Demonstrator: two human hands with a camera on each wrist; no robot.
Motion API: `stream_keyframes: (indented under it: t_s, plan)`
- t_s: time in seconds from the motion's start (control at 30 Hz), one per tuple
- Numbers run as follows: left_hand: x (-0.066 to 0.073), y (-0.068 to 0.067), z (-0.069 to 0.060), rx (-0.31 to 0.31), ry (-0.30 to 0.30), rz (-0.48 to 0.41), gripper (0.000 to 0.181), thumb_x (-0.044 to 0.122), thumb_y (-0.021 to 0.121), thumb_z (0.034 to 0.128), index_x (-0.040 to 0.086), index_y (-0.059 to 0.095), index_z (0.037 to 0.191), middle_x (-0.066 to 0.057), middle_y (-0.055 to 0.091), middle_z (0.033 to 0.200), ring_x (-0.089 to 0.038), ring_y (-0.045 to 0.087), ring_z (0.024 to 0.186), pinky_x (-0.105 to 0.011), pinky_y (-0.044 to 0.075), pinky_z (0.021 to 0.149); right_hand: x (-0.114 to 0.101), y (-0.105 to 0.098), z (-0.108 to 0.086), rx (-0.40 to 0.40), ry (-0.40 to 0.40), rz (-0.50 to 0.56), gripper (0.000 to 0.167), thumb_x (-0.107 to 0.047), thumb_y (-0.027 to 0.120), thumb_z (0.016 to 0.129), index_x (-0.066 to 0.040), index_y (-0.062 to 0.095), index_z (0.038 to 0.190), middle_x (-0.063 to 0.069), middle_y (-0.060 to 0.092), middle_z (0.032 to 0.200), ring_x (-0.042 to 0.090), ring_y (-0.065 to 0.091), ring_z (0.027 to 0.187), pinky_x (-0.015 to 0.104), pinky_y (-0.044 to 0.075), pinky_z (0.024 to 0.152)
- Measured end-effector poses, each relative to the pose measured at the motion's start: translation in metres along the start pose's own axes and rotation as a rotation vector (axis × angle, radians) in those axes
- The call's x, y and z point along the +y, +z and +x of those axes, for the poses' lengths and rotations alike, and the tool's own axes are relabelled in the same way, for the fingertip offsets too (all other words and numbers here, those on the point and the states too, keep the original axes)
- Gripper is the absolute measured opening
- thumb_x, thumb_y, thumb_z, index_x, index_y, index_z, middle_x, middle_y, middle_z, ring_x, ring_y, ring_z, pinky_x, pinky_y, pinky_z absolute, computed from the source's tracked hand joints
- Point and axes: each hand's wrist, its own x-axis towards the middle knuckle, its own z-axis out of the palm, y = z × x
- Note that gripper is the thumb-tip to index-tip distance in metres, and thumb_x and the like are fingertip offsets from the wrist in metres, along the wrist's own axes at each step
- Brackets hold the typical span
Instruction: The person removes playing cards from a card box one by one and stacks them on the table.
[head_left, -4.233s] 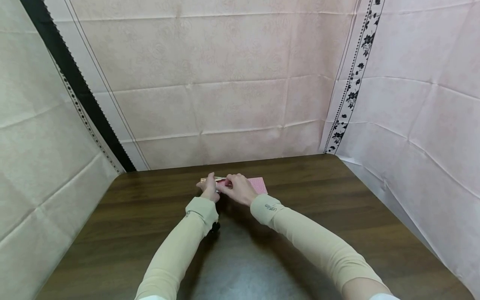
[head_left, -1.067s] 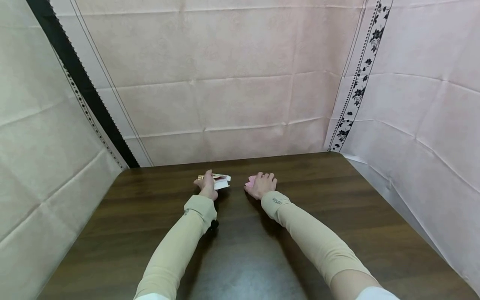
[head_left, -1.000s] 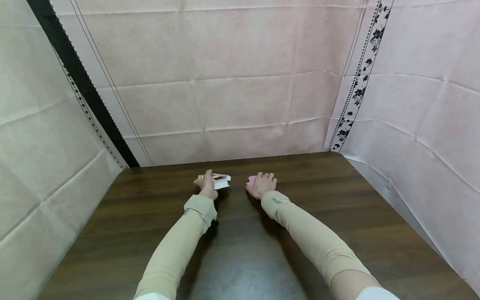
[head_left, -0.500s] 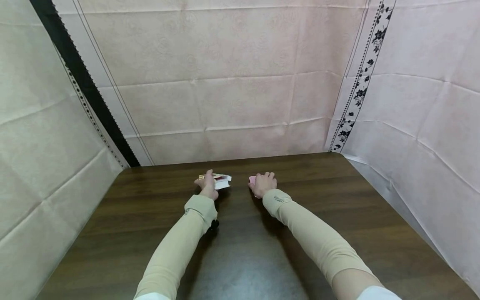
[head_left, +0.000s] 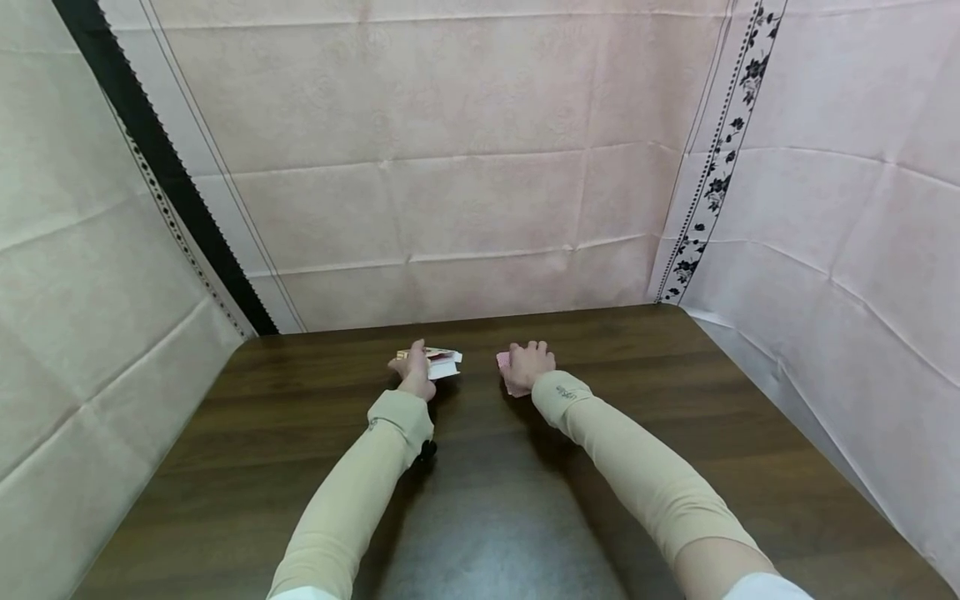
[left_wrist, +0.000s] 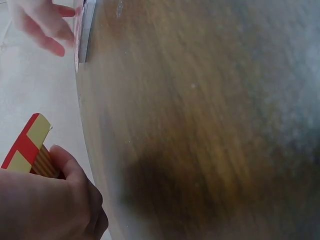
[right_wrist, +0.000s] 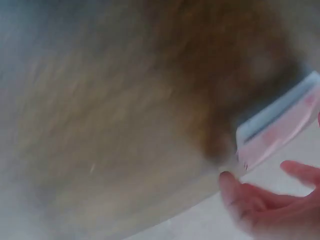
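At the far part of the table, my left hand (head_left: 413,370) grips a small carton (head_left: 445,367). White flaps stand out from the carton's right end, and the left wrist view shows its red and yellow side (left_wrist: 31,141). To the right, a pink-patterned stack (head_left: 503,360) with white edges, like a deck of cards, lies on the table, partly hidden by my right hand (head_left: 528,364). In the right wrist view the stack (right_wrist: 280,127) sits just beyond loosely bent fingers (right_wrist: 235,195), with a gap visible between them.
The dark wooden table (head_left: 480,500) ends close behind both hands. Pale cloth (head_left: 480,167) hangs behind it and at both sides, with a black band (head_left: 165,167) at left and a floral strip (head_left: 720,158) at right.
Earlier both hands worked together at the carton and the pink stack. The right hand then carried the stack right, apart from the carton, and has since loosened from it. The left hand stays put.
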Motion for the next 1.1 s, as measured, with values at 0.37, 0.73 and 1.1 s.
stream_keyframes:
  t_s: [0.37,0.73,1.1]
  plan:
    - [-0.002,0.002,0.0,0.018,0.009,-0.01,0.096,0.029,0.057,0.0919,0.02,-0.018,0.151,-0.008,-0.002,0.162,-0.024,0.02,0.143,-0.032,0.022,0.119,0.018,-0.025,-0.017,-0.282,-0.265,-0.073,0.097,-0.02,0.074,0.075,-0.023,0.019,0.154,0.023,0.009,0.16,0.042,0.012,0.146,0.059,0.014,0.116]
    - [-0.002,0.004,-0.001,0.03,0.013,-0.005,0.093,0.028,0.057,0.0916,0.02,-0.014,0.151,-0.009,0.0,0.162,-0.024,0.02,0.142,-0.032,0.022,0.118,0.019,-0.021,-0.016,-0.22,-0.25,-0.037,0.095,-0.022,0.078,0.077,-0.022,0.023,0.154,0.022,0.016,0.159,0.04,0.016,0.145,0.058,0.015,0.117]
    - [-0.001,0.002,0.0,0.019,0.001,0.005,0.095,0.029,0.057,0.0922,0.02,-0.018,0.151,-0.008,-0.003,0.162,-0.024,0.018,0.144,-0.034,0.02,0.119,0.017,-0.017,-0.011,-0.155,-0.261,-0.043,0.08,-0.025,0.073,0.077,-0.02,0.037,0.148,0.019,0.039,0.147,0.038,0.034,0.133,0.056,0.029,0.109]
